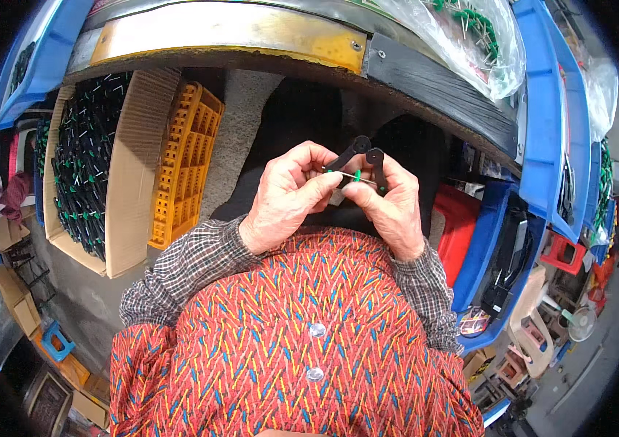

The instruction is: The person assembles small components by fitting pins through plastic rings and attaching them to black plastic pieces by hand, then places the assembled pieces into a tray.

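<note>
My left hand and my right hand meet in front of my lap, both closed. Between the left fingers is a slim black part with a round end, pointing up and to the right. A second black part, also round-ended, stands up from the right fingers, the two ends nearly touching. A thin metal pin with a green collar spans the gap between the thumbs, below the round ends. Fingers cover the lower ends of both black parts, so how the pin joins them is hidden.
Beyond my hands runs a workbench edge with metal trim. On it lies a clear bag of green-ended pins. A cardboard box of black-and-green parts and an orange crate stand left. Right are a red plastic piece and a blue bin.
</note>
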`<state>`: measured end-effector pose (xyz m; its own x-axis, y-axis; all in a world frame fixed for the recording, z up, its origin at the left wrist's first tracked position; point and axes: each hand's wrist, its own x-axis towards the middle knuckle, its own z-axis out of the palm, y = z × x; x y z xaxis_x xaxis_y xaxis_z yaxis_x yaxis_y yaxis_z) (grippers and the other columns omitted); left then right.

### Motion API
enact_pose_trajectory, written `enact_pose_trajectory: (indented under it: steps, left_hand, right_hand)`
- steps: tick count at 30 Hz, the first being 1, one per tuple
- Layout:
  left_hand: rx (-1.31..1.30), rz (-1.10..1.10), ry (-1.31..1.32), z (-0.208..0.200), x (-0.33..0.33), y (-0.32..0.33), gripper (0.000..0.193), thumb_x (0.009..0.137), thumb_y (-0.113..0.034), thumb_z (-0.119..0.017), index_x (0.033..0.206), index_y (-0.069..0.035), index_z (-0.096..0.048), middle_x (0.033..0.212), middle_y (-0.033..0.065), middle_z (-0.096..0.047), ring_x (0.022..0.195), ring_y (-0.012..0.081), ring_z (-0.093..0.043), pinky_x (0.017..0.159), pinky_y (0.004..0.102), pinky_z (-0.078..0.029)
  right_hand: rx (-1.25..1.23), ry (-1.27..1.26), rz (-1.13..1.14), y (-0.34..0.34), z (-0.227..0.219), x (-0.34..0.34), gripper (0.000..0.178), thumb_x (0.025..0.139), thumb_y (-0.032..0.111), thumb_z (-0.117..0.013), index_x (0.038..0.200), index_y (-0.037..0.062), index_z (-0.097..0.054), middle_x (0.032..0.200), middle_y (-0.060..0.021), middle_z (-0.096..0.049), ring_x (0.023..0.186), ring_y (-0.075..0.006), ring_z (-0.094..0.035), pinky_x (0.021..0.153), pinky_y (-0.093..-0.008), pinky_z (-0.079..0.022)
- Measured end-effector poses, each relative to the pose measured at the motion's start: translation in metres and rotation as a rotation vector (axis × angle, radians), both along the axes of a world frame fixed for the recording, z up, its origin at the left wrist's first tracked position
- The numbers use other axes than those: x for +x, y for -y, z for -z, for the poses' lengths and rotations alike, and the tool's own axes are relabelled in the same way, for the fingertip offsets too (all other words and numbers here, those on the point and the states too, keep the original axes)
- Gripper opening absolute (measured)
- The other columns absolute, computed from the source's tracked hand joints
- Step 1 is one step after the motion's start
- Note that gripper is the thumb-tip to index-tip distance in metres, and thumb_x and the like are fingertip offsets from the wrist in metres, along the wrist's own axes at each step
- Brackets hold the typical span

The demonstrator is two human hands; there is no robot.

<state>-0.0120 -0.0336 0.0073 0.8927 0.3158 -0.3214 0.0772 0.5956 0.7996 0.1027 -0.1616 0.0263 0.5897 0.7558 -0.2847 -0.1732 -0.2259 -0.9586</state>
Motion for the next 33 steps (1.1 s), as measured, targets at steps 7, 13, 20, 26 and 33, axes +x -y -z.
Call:
enact_pose_trajectory:
  steps: [7, 13, 20, 26, 33]
  left_hand:
    - [-0.014, 0.007, 0.036, 0.0005, -0.0011, 0.0005, 0.013, 0.092, -0.009, -0.058, 0.104, -0.005, -0.054, 0.08, -0.0031, -0.055, 0.06, 0.0001, -0.046, 0.051, 0.0148, -0.038]
    - [-0.004, -0.004, 0.015, 0.0004, -0.0011, 0.0007, 0.013, 0.092, -0.008, -0.058, 0.104, -0.004, -0.054, 0.079, -0.0028, -0.056, 0.06, 0.0004, -0.046, 0.05, 0.015, -0.038]
    - [0.019, -0.012, 0.012, -0.0007, -0.0004, -0.0003, 0.015, 0.091, -0.009, -0.06, 0.104, -0.004, -0.054, 0.079, -0.0029, -0.056, 0.059, 0.0005, -0.046, 0.05, 0.015, -0.038]
    - [-0.001, -0.006, 0.051, 0.0007, -0.0013, -0.0024, 0.016, 0.091, -0.009, -0.061, 0.104, -0.004, -0.055, 0.08, -0.0026, -0.056, 0.059, 0.0006, -0.047, 0.05, 0.0149, -0.038]
    - [-0.005, -0.015, 0.037, 0.0036, -0.0008, -0.0042, 0.016, 0.091, -0.009, -0.061, 0.105, -0.004, -0.055, 0.08, -0.0026, -0.057, 0.059, 0.0007, -0.048, 0.05, 0.0148, -0.039]
  right_hand:
    - [-0.025, -0.03, -0.014, 0.0037, -0.0028, 0.0019, 0.013, 0.085, 0.013, -0.069, 0.091, 0.0023, -0.064, 0.076, 0.0053, -0.057, 0.069, -0.0016, -0.048, 0.06, -0.0181, -0.04]
    - [-0.005, 0.001, -0.022, 0.0057, -0.0021, 0.0028, 0.013, 0.084, 0.01, -0.069, 0.095, 0.0021, -0.066, 0.078, 0.004, -0.06, 0.069, -0.0021, -0.051, 0.06, -0.019, -0.043]
    - [0.042, 0.155, -0.006, 0.003, 0.0007, 0.0021, 0.013, 0.088, 0.015, -0.065, 0.09, 0.0016, -0.066, 0.074, 0.0042, -0.06, 0.068, -0.0024, -0.051, 0.06, -0.0202, -0.044]
    - [0.014, 0.091, -0.014, 0.0039, 0.0003, 0.002, 0.011, 0.085, 0.012, -0.069, 0.087, 0.0023, -0.065, 0.074, 0.0046, -0.06, 0.067, -0.0023, -0.051, 0.059, -0.0188, -0.041]
    - [-0.018, -0.061, -0.007, 0.0035, -0.0001, 0.0034, 0.013, 0.084, 0.013, -0.07, 0.089, 0.0024, -0.065, 0.073, 0.0057, -0.057, 0.066, -0.0017, -0.049, 0.059, -0.0188, -0.04]
